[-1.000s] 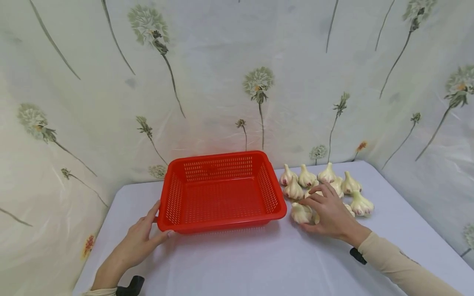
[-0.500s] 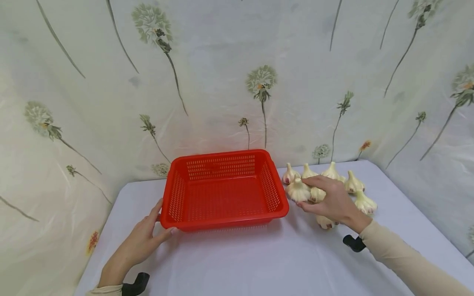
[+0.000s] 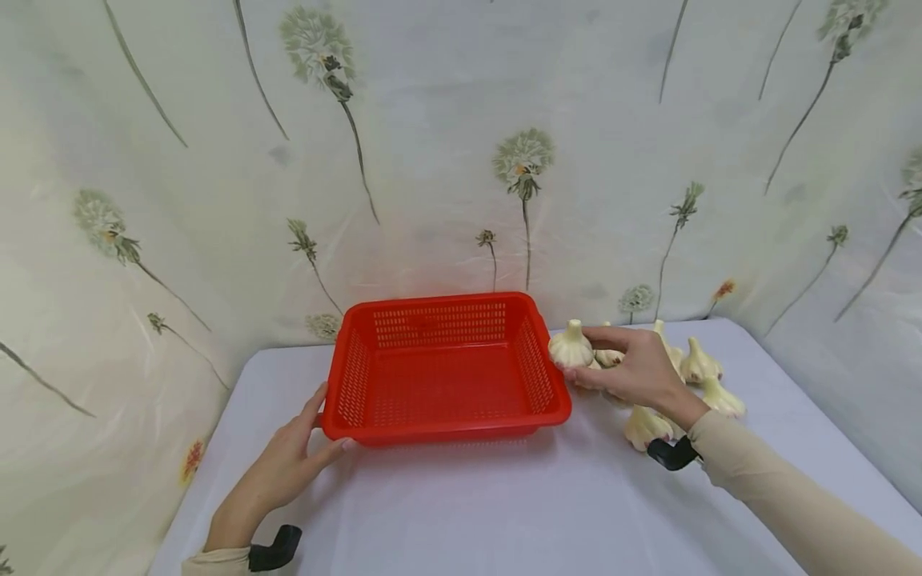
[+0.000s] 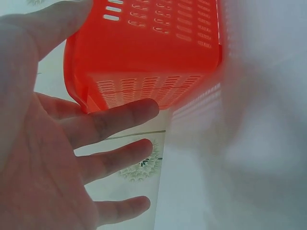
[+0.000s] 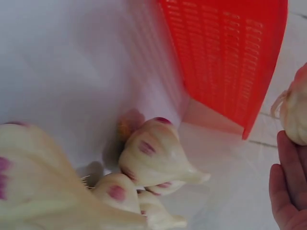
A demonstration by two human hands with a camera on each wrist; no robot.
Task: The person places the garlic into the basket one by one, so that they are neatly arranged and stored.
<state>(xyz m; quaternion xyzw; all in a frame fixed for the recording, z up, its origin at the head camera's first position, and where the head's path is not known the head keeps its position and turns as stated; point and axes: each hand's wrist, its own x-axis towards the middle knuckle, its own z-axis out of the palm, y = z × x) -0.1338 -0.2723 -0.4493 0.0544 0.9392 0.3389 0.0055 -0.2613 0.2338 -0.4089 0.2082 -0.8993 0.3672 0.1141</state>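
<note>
A red plastic basket with slotted walls stands on the table. At its left end my left hand has the thumb by the front corner and its fingers along the side. The left wrist view shows those fingers fairly straight and spread against the basket wall. My right hand pinches a whitish garlic bulb, neck up, near the basket's right rim. In the right wrist view this bulb is cut off by the frame edge. Nothing lies in the basket.
Several more garlic bulbs lie on the white table to the right of the basket, some hidden behind my right hand. One bulb sits nearer the front. A flower-printed curtain hangs behind the table.
From among the bulbs, my right hand has lifted one garlic bulb and carried it up and left toward the basket's right rim. The left hand keeps its place at the basket; the view shifts slightly.
</note>
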